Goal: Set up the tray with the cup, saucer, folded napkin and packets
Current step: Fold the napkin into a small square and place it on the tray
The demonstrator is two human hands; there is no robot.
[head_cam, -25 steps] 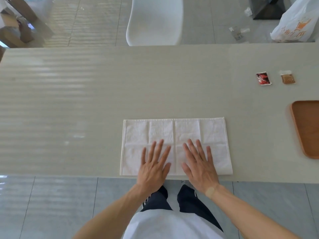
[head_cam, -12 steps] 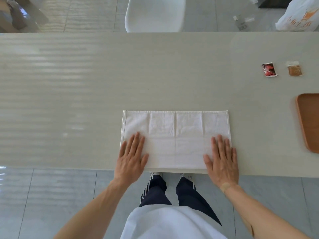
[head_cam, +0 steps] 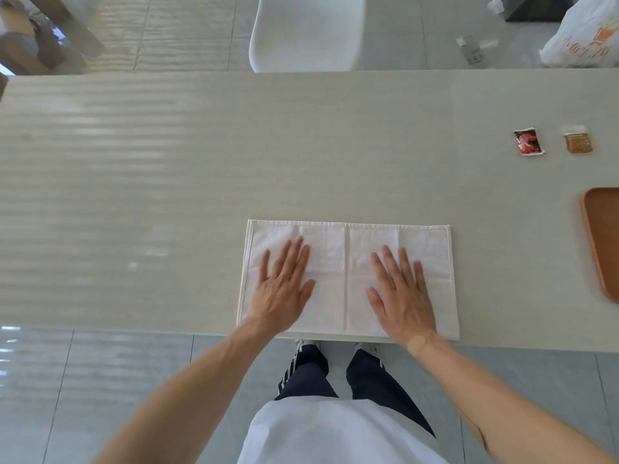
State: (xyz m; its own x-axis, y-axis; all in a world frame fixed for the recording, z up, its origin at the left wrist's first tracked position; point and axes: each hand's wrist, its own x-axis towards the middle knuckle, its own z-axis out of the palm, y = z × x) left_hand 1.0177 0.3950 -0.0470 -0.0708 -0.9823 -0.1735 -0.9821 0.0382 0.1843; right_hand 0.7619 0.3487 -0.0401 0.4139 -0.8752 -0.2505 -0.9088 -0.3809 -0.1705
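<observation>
**Napkin pressed flat, tray and packets waiting at right**

Pale, glossy table [head_cam: 167,182] is filling most of the head view, with grey floor tiles showing beyond its far edge and below its near edge.

- Napkin [head_cam: 346,252]: white cloth, lying as a wide rectangle at the near edge of the table, directly in front of the person. A vertical crease is running down its middle.
- Left hand [head_cam: 283,289]: lying palm down on the left half of the napkin, fingers straight and slightly spread, gripping nothing.
- Right hand [head_cam: 402,296]: lying palm down on the right half of the napkin, fingers straight and spread, gripping nothing. A tan plaster is sitting at the wrist.
- Tray [head_cam: 603,242]: brown, wooden-looking, with a rounded corner, resting on the table well to the right of the napkin and cut off by the frame edge.
- Red packet [head_cam: 528,142]: lying flat on the table beyond the tray, towards the far right.
- Brown packet [head_cam: 578,143]: lying just beside the red packet, to its right, apart from it.
- White chair [head_cam: 306,31]: standing on the far side of the table, opposite the person.
- Plastic bag [head_cam: 582,38]: white with orange print, sitting on the floor at the far right; its lettering is too blurred to read.
- Small scraps, possibly torn packaging [head_cam: 470,51]: lying on the floor near the bag.
</observation>
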